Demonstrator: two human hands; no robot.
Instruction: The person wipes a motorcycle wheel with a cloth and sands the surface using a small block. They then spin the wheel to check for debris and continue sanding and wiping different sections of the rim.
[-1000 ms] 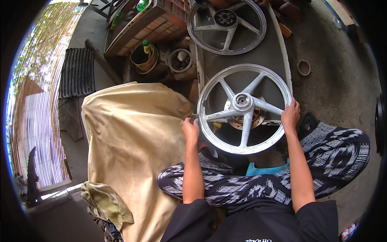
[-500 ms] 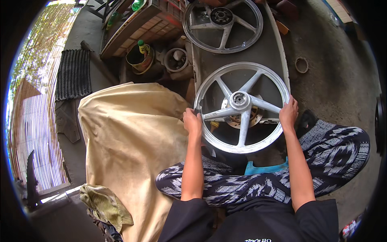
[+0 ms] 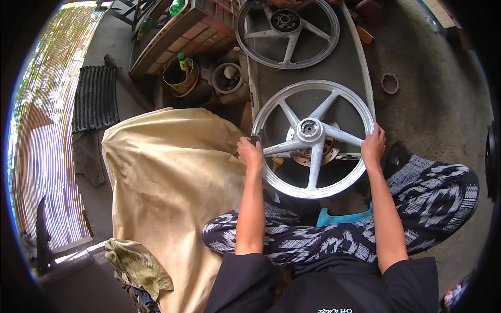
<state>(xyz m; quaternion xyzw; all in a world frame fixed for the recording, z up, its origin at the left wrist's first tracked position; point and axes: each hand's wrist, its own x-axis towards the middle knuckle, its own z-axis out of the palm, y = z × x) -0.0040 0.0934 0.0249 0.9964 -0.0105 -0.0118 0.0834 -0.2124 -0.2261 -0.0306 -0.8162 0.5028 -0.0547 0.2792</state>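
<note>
A pale, whitish-grey spoked motorcycle wheel lies in front of me at the end of a bench. My left hand is closed at the wheel's left rim, pinching a small dark piece against it; its material is too small to tell. On the opposite side, my right hand grips the rim with the fingers curled around its edge. Beneath the spokes shows a brake disc, partly hidden by the wheel.
A second, greyer wheel lies farther along the bench. Tan cloth drapes over something at my left. Behind it stand a bucket with a green-capped bottle and a white pot. A small ring lies on the floor at right.
My left hand has shifted very slightly upward along the rim with the dark piece. My right hand and the wheel stay about where they were.
</note>
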